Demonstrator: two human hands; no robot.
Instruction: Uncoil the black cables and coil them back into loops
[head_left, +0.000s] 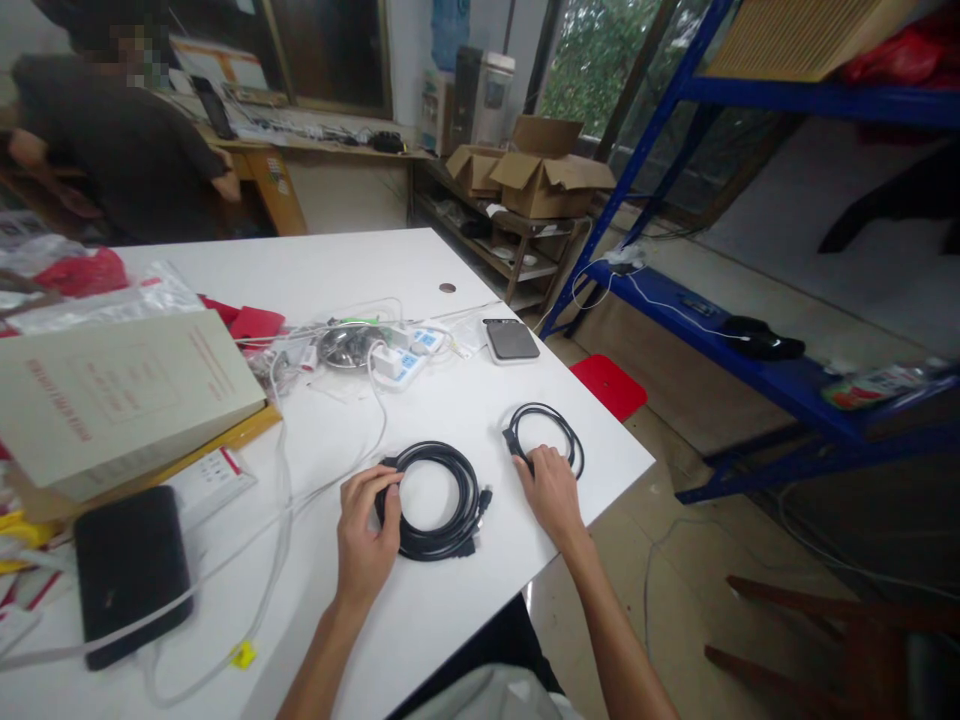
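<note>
A thick coil of black cable (442,548) lies on the white table (465,400), with connectors showing at its right and lower edge. My left hand (367,525) grips its left side, thumb inside the loop and fingers over the outside. To the right, near the table's edge, lies a smaller, thinner coil of black cable (576,440). My right hand (551,490) is closed over the lower left part of that coil. My fingers hide part of each cable where they hold it.
A power strip (401,375) with white leads sits beyond the coils, beside a flat grey-topped device (512,341). On the left are a box (127,390) and a black power bank (133,570). A blue shelf (720,340) and red stool (609,386) stand right. A person (120,140) is behind.
</note>
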